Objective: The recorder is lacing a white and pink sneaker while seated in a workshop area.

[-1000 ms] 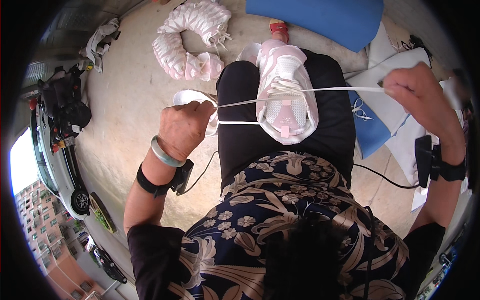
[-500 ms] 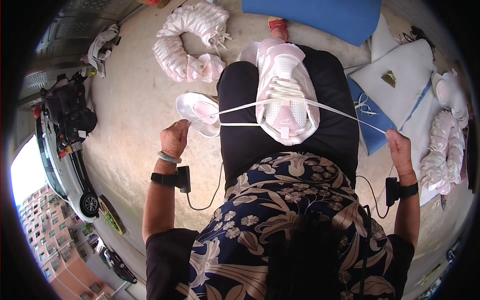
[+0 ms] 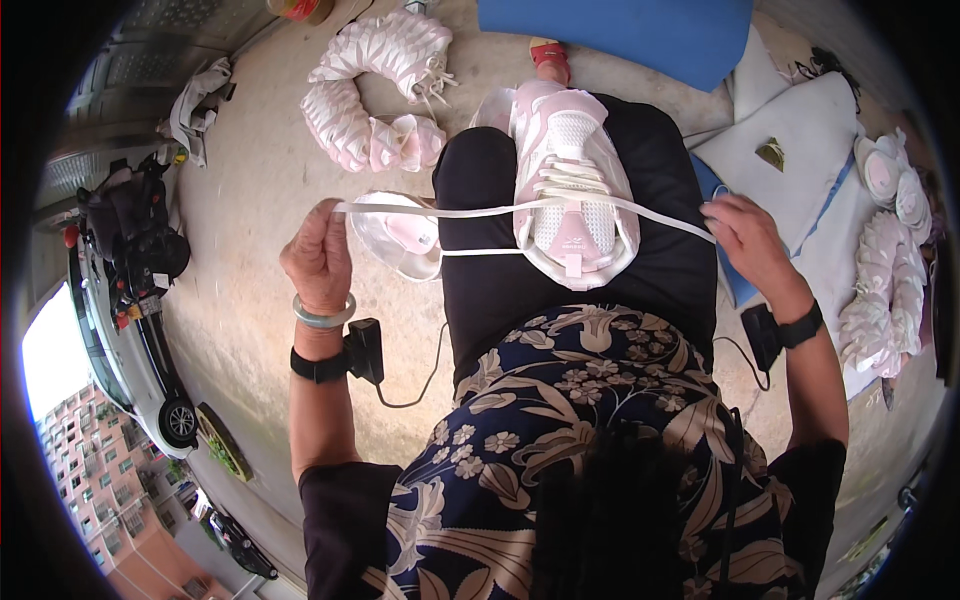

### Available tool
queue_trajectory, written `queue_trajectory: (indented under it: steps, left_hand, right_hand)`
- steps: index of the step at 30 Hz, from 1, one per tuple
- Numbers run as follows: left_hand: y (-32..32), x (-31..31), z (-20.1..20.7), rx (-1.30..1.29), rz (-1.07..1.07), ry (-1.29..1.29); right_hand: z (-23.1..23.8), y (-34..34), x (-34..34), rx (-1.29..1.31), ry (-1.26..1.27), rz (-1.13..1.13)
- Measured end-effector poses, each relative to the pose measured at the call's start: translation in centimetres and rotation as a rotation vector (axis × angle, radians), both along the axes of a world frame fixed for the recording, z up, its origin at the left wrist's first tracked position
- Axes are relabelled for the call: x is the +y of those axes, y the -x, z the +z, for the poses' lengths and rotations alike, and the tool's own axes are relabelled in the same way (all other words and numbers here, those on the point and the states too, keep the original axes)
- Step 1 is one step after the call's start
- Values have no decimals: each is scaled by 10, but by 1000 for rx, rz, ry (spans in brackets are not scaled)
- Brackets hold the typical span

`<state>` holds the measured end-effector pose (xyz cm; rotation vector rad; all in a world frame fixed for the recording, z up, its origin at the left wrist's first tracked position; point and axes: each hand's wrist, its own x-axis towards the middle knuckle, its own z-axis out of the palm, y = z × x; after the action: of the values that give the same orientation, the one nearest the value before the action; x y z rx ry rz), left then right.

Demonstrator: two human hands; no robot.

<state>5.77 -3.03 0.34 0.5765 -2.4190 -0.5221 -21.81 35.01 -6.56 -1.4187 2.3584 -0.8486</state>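
From where I stood, the pink-and-white mesh sneaker [image 3: 573,228] sat upright on the seated person's lap, over the black cloth trousers [image 3: 478,205], its toe pointing away from the body and its padded opening turned toward it. A long, flat white fabric lace [image 3: 450,212] ran out from both sides of the shoe, over the top of the tongue. The left hand [image 3: 318,255] was closed, pinching the lace between thumb and fingers, well out to the left of the shoe. The right hand [image 3: 748,243] was nearer the shoe, fingers partly curled, and the other side of the lace met it; I could not tell whether those fingers gripped it. The left stretch lay nearly straight, while the right one sloped down toward the hand. Below it, a second narrow white strand [image 3: 480,253] crossed the trousers from the sneaker toward a pale pink-and-white shoe piece [image 3: 408,262] lying on the tan concrete floor [image 3: 250,200].

A pale green rounded bangle [image 3: 322,317] circled the left wrist. Ahead and to the left, a curved row of nested pink-and-white shoe pieces [image 3: 340,120] rested on the floor; a similar bundle [image 3: 880,290] lay far to the right, beside pale sheets [image 3: 815,135].
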Motion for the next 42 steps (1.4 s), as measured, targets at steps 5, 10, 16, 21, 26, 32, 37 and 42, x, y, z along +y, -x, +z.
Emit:
queue_trajectory:
  steps: [5,10,16,21,26,32,37,42]
  left_hand:
    - [71,67,56,17,-634,459]
    - [101,90,54,103,-792,354]
    - [100,86,43,-3,-731,265]
    - [96,96,26,-47,-803,173]
    - [106,124,26,-29,-1009,273]
    - [127,135,24,-50,-1032,366]
    - [144,134,8,-229,-935,94]
    - [182,144,-22,-390,-990,167]
  right_hand:
    - [67,-46,-118,-660,426,194]
    - [98,-68,-136,-1008,497,313]
    - [115,-36,-82,-952,329,91]
    - [96,-25,-39,-927,16,67]
    - [72,-41,-43,-742,-164,398]
    - [72,-54,-52,-1115,165,91]
    - [60,-52,-27,-1197,66,71]
    - [44,-51,-3,-1215,-1,106]
